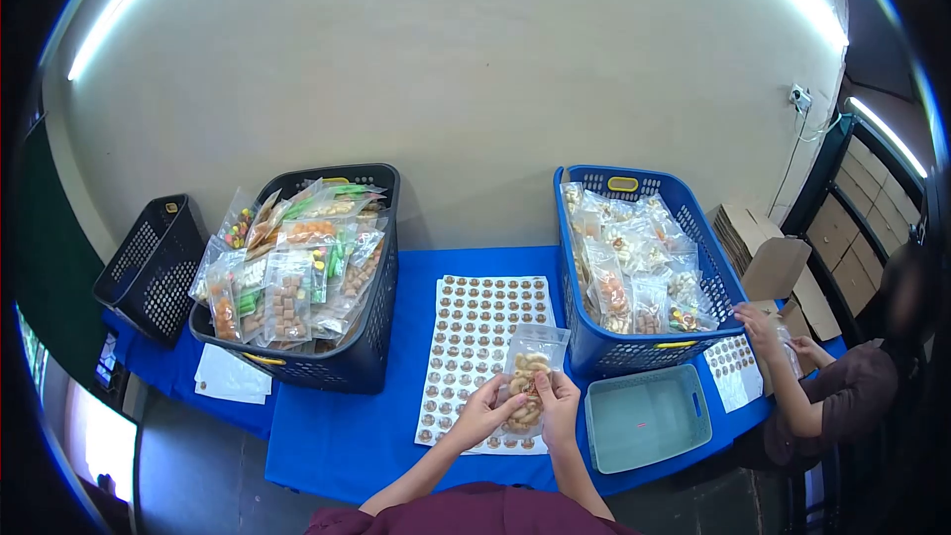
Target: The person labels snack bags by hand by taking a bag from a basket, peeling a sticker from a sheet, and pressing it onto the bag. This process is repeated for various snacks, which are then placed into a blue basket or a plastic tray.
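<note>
A clear plastic bag [536, 347] of pale, curved snack pieces is held upright over a white sheet of round stickers [480, 312]. My left hand [488, 412] grips its left side, fingers closed on the plastic. On the bag's right side, my right hand [558, 404] is closed too, its thumb on the front near a small round sticker. The sheet lies on the blue tablecloth [416, 277], with rows of stickers showing around the bag and hands.
A dark basket [381, 337] full of snack bags stands left, a blue basket [594, 347] of bags right. Beside my right hand is a greenish tray [649, 421]. An empty black basket [163, 267] is far left; a co-worker [842, 391] handles a bag at far right, near cardboard boxes [768, 258].
</note>
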Action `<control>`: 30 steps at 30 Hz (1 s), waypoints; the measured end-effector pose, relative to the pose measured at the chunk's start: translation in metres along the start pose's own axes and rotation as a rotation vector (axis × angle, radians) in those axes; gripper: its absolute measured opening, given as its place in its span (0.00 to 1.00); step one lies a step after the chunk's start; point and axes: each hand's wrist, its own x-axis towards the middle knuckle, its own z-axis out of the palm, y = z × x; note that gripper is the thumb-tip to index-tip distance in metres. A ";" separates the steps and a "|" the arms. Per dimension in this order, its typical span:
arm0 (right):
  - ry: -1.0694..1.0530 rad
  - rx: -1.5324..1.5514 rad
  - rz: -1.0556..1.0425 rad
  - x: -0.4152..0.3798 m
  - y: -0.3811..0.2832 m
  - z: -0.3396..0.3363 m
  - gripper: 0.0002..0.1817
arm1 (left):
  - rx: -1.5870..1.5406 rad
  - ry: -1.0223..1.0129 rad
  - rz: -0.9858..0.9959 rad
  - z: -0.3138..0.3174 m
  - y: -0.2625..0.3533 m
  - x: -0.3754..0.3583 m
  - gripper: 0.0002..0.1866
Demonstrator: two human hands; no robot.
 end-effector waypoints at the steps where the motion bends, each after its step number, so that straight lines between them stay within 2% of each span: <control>1: 0.021 0.015 0.013 0.001 0.001 0.003 0.10 | -0.011 0.023 -0.009 -0.001 0.000 0.000 0.20; 3: 0.017 0.038 0.016 0.003 0.005 0.007 0.10 | -0.034 0.068 -0.023 -0.005 0.001 0.001 0.22; 7: -0.072 0.049 0.035 0.002 0.015 0.014 0.13 | 0.151 0.097 0.058 -0.017 -0.003 0.002 0.29; 10: -0.135 0.081 0.140 0.004 0.012 0.014 0.15 | 0.184 0.135 -0.006 -0.024 -0.007 0.003 0.30; 13: -0.205 0.092 0.218 0.011 0.013 0.005 0.16 | 0.126 0.119 0.064 -0.024 -0.012 0.002 0.30; 16: -0.213 0.164 0.270 0.012 0.023 0.002 0.16 | 0.069 0.079 -0.007 -0.030 -0.018 0.002 0.29; 17: -0.229 0.151 0.271 0.012 0.028 -0.001 0.16 | 0.089 0.087 -0.068 -0.034 -0.020 0.000 0.29; 20: -0.228 0.072 0.304 0.007 0.049 -0.010 0.15 | 0.050 0.074 -0.084 -0.041 -0.028 -0.008 0.29; 24: -0.148 0.175 0.424 -0.008 0.067 -0.001 0.16 | 0.043 0.142 -0.106 -0.046 -0.030 -0.021 0.29; 25: -0.145 0.140 0.478 -0.012 0.065 0.003 0.18 | 0.143 0.354 -0.245 -0.039 -0.016 -0.024 0.27; 26: -0.174 0.101 0.417 -0.018 0.065 0.011 0.18 | -0.065 0.358 -0.139 -0.045 -0.022 -0.024 0.24; 28: -0.234 0.024 0.300 -0.031 0.068 0.029 0.19 | -0.019 0.475 0.111 -0.052 -0.035 -0.018 0.19; 30: -0.222 0.018 0.271 -0.039 0.068 0.039 0.21 | 0.107 0.542 0.142 -0.054 -0.033 -0.021 0.15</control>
